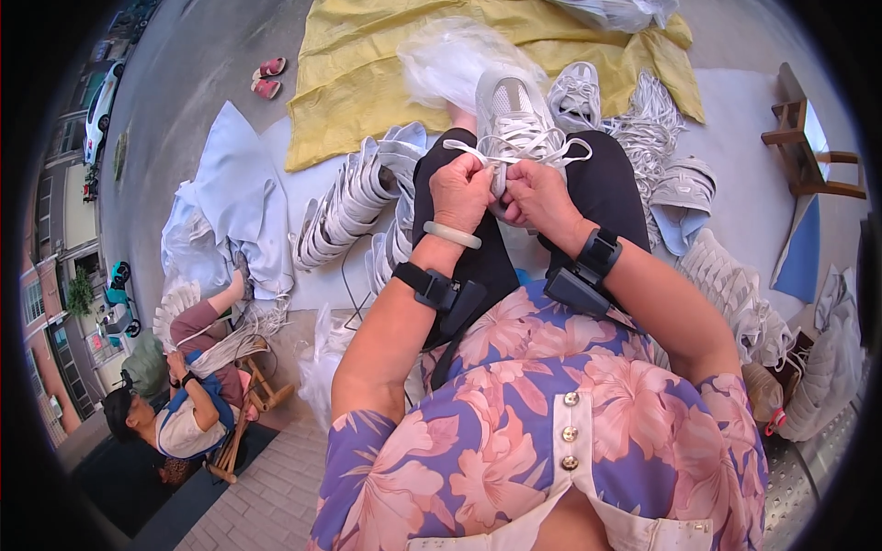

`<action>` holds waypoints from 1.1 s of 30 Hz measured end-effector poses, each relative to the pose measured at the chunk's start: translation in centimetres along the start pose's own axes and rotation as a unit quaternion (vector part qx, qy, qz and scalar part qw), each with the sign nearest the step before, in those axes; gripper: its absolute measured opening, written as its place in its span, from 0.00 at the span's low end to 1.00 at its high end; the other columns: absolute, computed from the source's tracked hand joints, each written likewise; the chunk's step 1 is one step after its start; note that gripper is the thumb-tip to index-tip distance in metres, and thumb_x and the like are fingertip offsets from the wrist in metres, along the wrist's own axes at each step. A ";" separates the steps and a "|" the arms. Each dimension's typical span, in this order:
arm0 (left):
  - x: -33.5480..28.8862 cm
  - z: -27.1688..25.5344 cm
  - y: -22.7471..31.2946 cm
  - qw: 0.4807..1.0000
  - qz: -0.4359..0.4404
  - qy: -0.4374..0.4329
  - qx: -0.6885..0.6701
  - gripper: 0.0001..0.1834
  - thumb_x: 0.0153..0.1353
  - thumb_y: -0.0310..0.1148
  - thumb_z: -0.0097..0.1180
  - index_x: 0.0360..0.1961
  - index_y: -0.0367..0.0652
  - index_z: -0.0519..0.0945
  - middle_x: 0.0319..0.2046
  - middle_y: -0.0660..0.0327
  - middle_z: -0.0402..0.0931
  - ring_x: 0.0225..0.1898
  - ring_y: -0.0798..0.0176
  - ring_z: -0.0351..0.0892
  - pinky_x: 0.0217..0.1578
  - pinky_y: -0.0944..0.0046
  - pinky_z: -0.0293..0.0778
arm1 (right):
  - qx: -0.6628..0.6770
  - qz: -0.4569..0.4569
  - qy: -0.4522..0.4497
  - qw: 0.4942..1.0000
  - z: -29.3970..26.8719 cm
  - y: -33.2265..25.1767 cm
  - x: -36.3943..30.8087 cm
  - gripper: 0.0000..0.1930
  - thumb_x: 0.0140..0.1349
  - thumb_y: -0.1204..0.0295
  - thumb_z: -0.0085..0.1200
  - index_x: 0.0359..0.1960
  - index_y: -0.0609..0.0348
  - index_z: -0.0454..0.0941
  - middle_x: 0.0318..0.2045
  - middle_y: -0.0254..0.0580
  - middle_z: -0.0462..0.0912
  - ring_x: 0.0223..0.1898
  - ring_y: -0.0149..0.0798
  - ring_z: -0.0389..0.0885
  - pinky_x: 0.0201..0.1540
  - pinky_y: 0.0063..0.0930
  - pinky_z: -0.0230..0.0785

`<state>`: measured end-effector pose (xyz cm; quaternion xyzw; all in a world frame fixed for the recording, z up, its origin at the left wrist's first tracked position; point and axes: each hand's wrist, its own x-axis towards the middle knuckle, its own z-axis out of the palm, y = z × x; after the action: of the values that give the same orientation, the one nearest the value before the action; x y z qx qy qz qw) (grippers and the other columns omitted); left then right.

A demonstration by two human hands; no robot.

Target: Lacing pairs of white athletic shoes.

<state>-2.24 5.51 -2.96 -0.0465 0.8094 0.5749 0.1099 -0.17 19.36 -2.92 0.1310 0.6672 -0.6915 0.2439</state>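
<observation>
A white and grey sneaker (514, 106) rests between my knees with its toe pointing away from me. White shoelace (542, 144) runs through its eyelets and sticks out in loops on both sides. At the near end of the lacing, my left hand (462, 191) pinches the lace between thumb and fingers. Close beside it, my right hand (544, 196) is closed on the lace too, by the shoe's tongue and opening. The fingertips of both hands almost meet, and they partly hide the lace. A second laced sneaker (576, 95) stands just right of the first.
Loose white laces (646, 124) lie heaped at the right, near stacked shoe uppers (684, 195). More nested uppers (344, 204) stand at left. Beyond my knees is a yellow sheet (358, 73) with clear plastic (459, 60). A co-worker (188, 413) sits at far left; a wooden stool (808, 147) stands right.
</observation>
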 end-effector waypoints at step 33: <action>-1.0 1.3 1.0 0.936 -0.141 0.102 -0.306 0.05 0.55 0.27 0.55 0.31 0.38 0.74 0.18 0.63 0.72 0.09 0.74 0.64 0.10 0.74 0.56 | -0.429 -0.103 -0.097 0.892 -7.3 -0.4 -7.1 0.06 0.53 0.74 0.44 0.25 0.64 0.72 0.24 0.57 0.75 0.31 0.60 0.74 0.34 0.46 0.65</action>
<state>-1.32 7.05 -2.23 -0.2497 0.5866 0.7655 0.0868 4.56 27.73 0.47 -0.1240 0.8818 -0.3684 0.2671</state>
